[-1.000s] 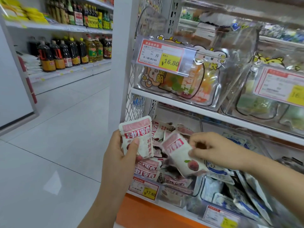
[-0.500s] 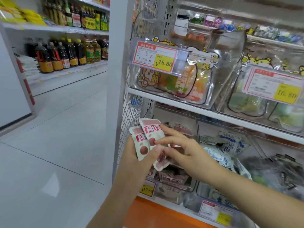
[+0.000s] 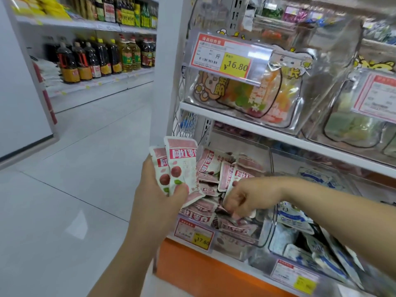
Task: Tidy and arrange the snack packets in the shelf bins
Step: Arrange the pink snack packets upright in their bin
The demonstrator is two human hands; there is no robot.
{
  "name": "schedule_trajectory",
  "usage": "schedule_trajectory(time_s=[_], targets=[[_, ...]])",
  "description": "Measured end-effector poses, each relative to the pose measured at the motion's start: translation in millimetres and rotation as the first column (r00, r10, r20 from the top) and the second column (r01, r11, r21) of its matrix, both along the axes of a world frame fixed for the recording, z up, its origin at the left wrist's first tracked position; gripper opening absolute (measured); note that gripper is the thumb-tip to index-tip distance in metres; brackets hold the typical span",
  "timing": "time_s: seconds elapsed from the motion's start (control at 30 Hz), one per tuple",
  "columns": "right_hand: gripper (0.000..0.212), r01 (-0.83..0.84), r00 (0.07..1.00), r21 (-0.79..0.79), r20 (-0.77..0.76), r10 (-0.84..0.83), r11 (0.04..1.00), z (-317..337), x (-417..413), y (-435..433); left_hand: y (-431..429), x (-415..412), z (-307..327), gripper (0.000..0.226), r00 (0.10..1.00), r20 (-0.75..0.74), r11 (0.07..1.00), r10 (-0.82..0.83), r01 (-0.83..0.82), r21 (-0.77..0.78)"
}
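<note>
Holding two pink packets [image 3: 182,166] pinched, left hand [image 3: 156,202] has gained one; right hand [image 3: 246,198] returns to bin [image 3: 264,232] at 3 o'clock, fingers [image 3: 235,213] curled, grip indeterminate. Gathering continues.

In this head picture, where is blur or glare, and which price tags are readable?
Head view: the 16.80 tag and the 17.60 tag read clearly, and the pink packets in the left hand are sharp; the lower-right tag is smeared; the right hand is soft; glare whitens the clear upper bins.
</note>
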State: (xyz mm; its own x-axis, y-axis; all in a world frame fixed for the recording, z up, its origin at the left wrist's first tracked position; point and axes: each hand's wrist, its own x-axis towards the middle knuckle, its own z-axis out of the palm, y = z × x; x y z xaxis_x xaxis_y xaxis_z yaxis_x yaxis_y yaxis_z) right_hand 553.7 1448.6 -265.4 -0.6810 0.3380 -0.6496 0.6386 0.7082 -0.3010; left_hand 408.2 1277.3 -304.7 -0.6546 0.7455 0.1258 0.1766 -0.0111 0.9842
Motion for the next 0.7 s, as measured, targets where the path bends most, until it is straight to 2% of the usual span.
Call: schedule_trajectory(time_s=[0.07,0.1,0.13,0.23,0.27,0.3,0.43,0.57,0.7], targets=[[0.016,-0.026,0.990,0.001,0.138,0.026,1.000,-6,-8,5,-1,1,0,0.053,1.000,0.005,1.000,-0.011,0.011,0.000],[0.016,-0.033,0.982,0.001,0.185,0.033,0.999,-9,-10,7,-1,0,0,0.053,1.000,0.010,1.000,-0.014,0.014,0.003],[0.026,-0.038,0.972,0.005,0.234,0.036,0.999,-11,-12,9,-1,0,0,0.053,1.000,0.018,1.000,-0.017,0.017,0.005],[0.083,-0.064,0.949,0.012,0.312,0.057,0.998,-17,-20,9,-1,-2,0,0.055,0.999,0.037,1.000,-0.028,0.028,0.012],[0.097,-0.092,0.937,0.024,0.339,0.078,0.995,-19,-22,9,0,-2,-1,0.055,0.999,0.039,0.999,-0.032,0.032,0.016],[0.102,-0.124,0.924,0.035,0.368,0.102,0.992,-20,-23,9,0,-3,-1,0.055,0.999,0.038,0.999,-0.035,0.035,0.020],[0.088,-0.137,0.898,0.053,0.428,0.101,0.989,-24,-28,11,2,-3,-4,0.049,0.998,0.049,0.998,-0.046,0.044,0.033],[0.092,-0.122,0.906,0.068,0.414,0.083,0.990,-27,-30,13,4,-1,-3,0.046,0.996,0.055,0.997,-0.067,0.065,0.042],[0.091,-0.182,0.898,0.068,0.418,0.137,0.981,-30,-28,14,5,1,-3,0.047,0.995,0.040,0.995,-0.089,0.087,0.054]])
